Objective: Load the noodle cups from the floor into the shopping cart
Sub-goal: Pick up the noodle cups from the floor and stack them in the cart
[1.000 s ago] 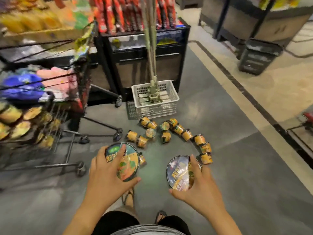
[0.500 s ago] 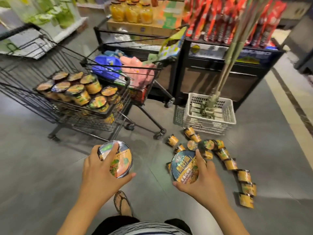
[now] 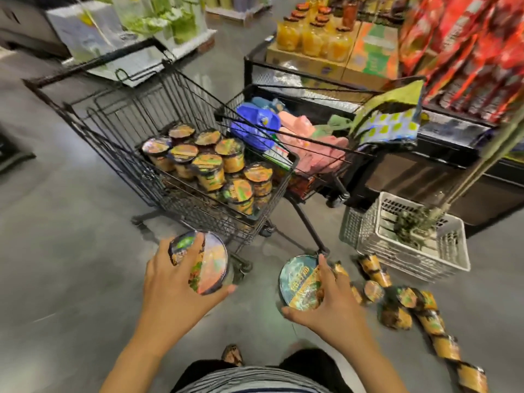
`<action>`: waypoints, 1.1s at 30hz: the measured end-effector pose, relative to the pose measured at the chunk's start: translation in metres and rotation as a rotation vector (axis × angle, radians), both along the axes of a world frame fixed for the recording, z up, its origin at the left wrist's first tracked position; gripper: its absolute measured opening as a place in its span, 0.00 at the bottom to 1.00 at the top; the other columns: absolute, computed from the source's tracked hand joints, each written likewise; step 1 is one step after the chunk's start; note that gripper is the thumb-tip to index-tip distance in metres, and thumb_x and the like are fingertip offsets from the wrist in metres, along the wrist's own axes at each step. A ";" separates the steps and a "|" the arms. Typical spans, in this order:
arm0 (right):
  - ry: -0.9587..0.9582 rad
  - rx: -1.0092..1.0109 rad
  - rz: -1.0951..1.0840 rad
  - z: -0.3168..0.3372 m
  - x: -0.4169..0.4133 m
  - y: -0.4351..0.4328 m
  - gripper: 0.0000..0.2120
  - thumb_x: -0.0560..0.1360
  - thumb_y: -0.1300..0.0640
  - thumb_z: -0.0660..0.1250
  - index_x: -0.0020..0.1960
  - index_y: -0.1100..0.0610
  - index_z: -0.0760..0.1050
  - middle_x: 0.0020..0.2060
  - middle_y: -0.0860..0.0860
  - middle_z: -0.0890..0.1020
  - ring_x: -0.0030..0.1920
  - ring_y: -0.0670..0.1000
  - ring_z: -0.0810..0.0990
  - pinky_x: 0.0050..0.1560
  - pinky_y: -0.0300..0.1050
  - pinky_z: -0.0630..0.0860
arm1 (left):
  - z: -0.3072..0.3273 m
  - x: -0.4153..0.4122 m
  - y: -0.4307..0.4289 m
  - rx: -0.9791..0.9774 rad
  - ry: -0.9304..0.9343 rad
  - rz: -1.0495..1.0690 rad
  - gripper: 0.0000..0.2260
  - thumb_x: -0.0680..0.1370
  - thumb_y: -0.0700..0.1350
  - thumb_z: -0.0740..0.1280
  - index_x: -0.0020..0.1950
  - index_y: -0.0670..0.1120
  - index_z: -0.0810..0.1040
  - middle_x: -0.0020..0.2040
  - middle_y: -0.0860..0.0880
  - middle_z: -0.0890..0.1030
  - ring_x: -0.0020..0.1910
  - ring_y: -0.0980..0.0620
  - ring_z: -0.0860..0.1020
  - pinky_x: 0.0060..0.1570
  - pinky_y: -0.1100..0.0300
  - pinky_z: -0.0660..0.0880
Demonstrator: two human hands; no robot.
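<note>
Gripping one noodle cup each, both hands hang low above the grey floor [image 3: 71, 265]. The left hand [image 3: 170, 285] is curled round the left cup [image 3: 209, 268], which is tipped so its foil lid faces up. The forefinger lies across the lid and the thumb hooks under the lower rim. The right hand [image 3: 331, 304] holds the right cup [image 3: 297, 282] much the same way. Its forefinger is stretched along the lid's right edge and its thumb is under the near rim, while the other fingers are hidden behind the cup.

Just beyond the left fingertips stands the shopping cart [image 3: 147, 109], made of black wire, its near corner close above the left cup. Inside it the loaded cups [image 3: 209, 165] sit upright with lids up, packed together at the end nearest the fingers, some on top of others.

To the right of the right fingers, the loose cups [image 3: 402, 304] lie on their sides on the floor. They trail in a curved line off to the right and back toward the person. Past them stands a white plastic basket [image 3: 453, 259] with a pole rising out of it. A second cart [image 3: 312, 146] holding blue and pink soft goods stands behind the first, well beyond the right fingertips. Below and between the wrists, a sandalled foot [image 3: 232, 354] rests on the floor. Blur makes the lid print unreadable.
</note>
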State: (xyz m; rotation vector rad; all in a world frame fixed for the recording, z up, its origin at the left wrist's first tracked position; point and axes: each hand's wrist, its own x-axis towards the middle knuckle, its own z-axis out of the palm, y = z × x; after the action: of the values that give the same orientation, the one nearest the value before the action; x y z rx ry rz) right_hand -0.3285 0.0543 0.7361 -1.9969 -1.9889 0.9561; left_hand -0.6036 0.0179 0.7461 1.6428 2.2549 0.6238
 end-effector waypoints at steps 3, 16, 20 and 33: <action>-0.018 -0.024 0.043 -0.001 -0.019 0.021 0.61 0.56 0.26 0.71 0.78 0.41 0.41 0.67 0.48 0.60 0.68 0.51 0.64 0.61 0.45 0.68 | -0.008 -0.021 0.010 -0.029 -0.063 0.052 0.49 0.56 0.78 0.62 0.74 0.61 0.64 0.72 0.48 0.60 0.66 0.42 0.62 0.66 0.45 0.65; -0.069 -0.011 0.243 -0.018 -0.069 0.211 0.64 0.54 0.23 0.70 0.78 0.41 0.40 0.54 0.45 0.64 0.50 0.45 0.73 0.51 0.41 0.75 | -0.030 -0.058 0.129 -0.065 -0.114 0.182 0.49 0.55 0.79 0.62 0.74 0.64 0.61 0.71 0.49 0.58 0.68 0.46 0.58 0.68 0.47 0.63; -0.054 0.005 0.307 -0.017 -0.089 0.295 0.62 0.56 0.28 0.74 0.78 0.42 0.42 0.53 0.45 0.63 0.46 0.44 0.69 0.44 0.36 0.68 | -0.035 -0.052 0.189 -0.071 -0.127 0.199 0.47 0.56 0.78 0.62 0.74 0.66 0.60 0.72 0.50 0.58 0.66 0.45 0.60 0.66 0.46 0.67; -0.188 -0.033 0.608 -0.063 -0.131 0.499 0.65 0.52 0.25 0.71 0.79 0.51 0.48 0.60 0.55 0.67 0.62 0.59 0.72 0.60 0.48 0.71 | -0.090 -0.018 0.351 -0.386 -0.184 0.262 0.51 0.55 0.83 0.56 0.74 0.71 0.40 0.78 0.43 0.44 0.76 0.38 0.46 0.73 0.43 0.51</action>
State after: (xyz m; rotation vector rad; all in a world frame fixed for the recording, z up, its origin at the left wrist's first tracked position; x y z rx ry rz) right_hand -0.4594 0.5530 0.6730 -1.5569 -2.7834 0.9259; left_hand -0.6217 0.3689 0.6557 1.0766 2.2932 0.3468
